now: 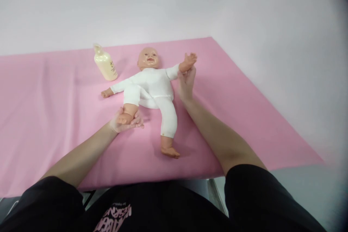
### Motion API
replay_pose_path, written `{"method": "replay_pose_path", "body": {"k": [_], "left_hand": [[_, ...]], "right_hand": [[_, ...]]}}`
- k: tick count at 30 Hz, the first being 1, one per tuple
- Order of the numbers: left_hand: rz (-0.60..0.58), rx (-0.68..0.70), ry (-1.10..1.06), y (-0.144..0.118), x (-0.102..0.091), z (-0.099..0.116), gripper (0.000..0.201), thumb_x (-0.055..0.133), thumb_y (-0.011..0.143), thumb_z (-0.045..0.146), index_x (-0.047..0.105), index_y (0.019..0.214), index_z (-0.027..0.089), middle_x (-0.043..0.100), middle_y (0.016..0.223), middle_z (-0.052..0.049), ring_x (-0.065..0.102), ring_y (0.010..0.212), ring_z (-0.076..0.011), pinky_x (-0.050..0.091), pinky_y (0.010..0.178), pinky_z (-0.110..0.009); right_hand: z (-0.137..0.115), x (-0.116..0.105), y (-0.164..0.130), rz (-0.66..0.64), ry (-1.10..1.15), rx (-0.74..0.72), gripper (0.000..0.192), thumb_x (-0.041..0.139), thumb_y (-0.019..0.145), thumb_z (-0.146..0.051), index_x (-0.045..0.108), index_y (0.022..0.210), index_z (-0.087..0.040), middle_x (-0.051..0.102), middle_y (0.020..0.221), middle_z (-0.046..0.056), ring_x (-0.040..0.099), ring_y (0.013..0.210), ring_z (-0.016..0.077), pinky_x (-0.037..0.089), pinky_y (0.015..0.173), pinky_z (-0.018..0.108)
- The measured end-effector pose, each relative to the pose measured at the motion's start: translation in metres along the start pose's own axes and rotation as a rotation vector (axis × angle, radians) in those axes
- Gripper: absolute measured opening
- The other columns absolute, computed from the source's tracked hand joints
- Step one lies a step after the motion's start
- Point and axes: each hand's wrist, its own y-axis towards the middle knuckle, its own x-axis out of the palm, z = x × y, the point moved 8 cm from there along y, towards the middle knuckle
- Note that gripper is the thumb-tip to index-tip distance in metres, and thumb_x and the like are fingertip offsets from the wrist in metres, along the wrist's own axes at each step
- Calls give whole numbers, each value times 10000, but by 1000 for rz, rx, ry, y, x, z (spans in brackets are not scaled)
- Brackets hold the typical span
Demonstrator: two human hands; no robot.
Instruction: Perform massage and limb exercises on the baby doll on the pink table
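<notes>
Left hand point(125, 121) is cupping the doll's point(150, 88) foot; right hand point(186, 81) is gripping its wrist. Best keeping both holds gentle, limbs supported.

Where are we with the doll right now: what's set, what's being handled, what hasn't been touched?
Set: doll lies face-up on the pink sheet. In hand: left hand cups one foot, bending that leg; right hand holds the raised arm at the wrist. Untouched: lotion bottle stands beside the head; the other leg lies straight.

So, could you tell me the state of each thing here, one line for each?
Baby doll: lying face up on the pink sheet.
Left hand: cupping the doll's foot.
Right hand: holding the doll's raised wrist.
Lotion bottle: upright, leaning, untouched.
</notes>
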Motion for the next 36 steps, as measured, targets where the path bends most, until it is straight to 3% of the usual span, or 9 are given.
{"method": "replay_pose_path", "body": {"k": [5,10,15,19,23,25,30,33,36], "left_hand": [[318,69,-138,0,-9,14,628,667,785,805,616,814,180,491,595,25,589,647,-197,544,765,-389],[372,81,-161,5,-11,13,600,666,855,743,684,890,145,564,654,4,601,657,-181,540,798,-368],[325,37,-107,2,-15,5,544,645,926,662,699,1032,131,663,781,-37,672,778,-198,524,931,-397],[94,-73,18,-2,4,-1,619,770,804,688,690,1086,142,723,920,-93,713,885,-243,543,885,-376],[-231,-309,210,-11,37,-13,635,839,726,665,698,1086,162,727,913,-111,733,878,-276,580,787,-354],[-312,-400,311,-15,45,-18,562,842,759,598,712,1106,176,738,948,-111,740,918,-283,593,816,-364],[-277,-422,442,-13,43,-20,496,833,783,571,738,1079,184,760,978,-96,745,993,-280,593,904,-372],[-269,-432,451,-15,40,-22,491,832,778,577,733,1062,190,760,991,-98,737,1022,-283,587,923,-376],[-276,-427,391,-17,39,-23,490,832,770,563,724,1054,178,747,934,-110,732,964,-294,581,928,-419]], "right_hand": [[-41,44,-26,-310,-283,-268,556,454,1024,-578,406,1521,-335,535,1554,45,493,1485,255,407,1275,514],[-52,69,-47,-635,-526,-451,432,383,1060,-454,609,1386,-282,636,1477,54,445,1524,289,336,1296,600],[-53,72,-47,-666,-561,-453,432,353,1072,-438,644,1332,-253,644,1467,69,444,1523,301,318,1298,617],[-49,60,-37,-504,-386,-342,481,431,1038,-551,549,1404,-263,597,1499,88,475,1494,281,363,1293,550],[-32,30,-15,-160,-131,-153,566,517,980,-610,385,1467,-352,491,1565,62,481,1484,229,399,1273,484],[-12,10,-6,13,-31,-14,625,542,940,-624,329,1470,-370,424,1599,69,457,1500,234,419,1246,514],[66,-27,-10,353,236,527,536,459,959,-504,233,1439,-429,404,1594,87,639,1290,250,539,1055,647],[86,-32,-15,425,310,633,462,405,982,-480,257,1414,-417,449,1555,112,679,1229,241,564,1035,616],[81,-32,-16,427,311,609,514,451,964,-501,251,1432,-437,430,1576,101,666,1262,253,562,1030,623]]}}
